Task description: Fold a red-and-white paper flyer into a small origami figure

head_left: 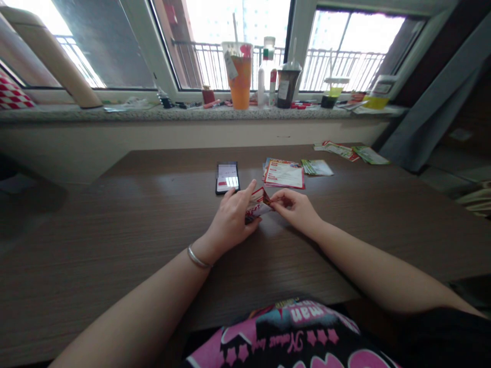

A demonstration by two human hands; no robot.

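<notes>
2 hands shared a small card stack [258, 203]: left hand [230, 221] curled under it for support, right hand [296, 207] pinching its corner to peel; phone [227, 177] lay just beyond the fingertips [253, 185].

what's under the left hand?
A red-and-white leaflet, pinched between the left hand and the right hand. Its upper corner shows. The part beneath the left fingers is covered.

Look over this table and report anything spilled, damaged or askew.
Nothing is spilled or broken. Only the loose printed leaflets at the far right of the brown wooden table lie crooked, unlike the tidier stack of red-and-white flyers. The left hand and right hand pinch a small folded red-and-white paper leaflet.
</notes>
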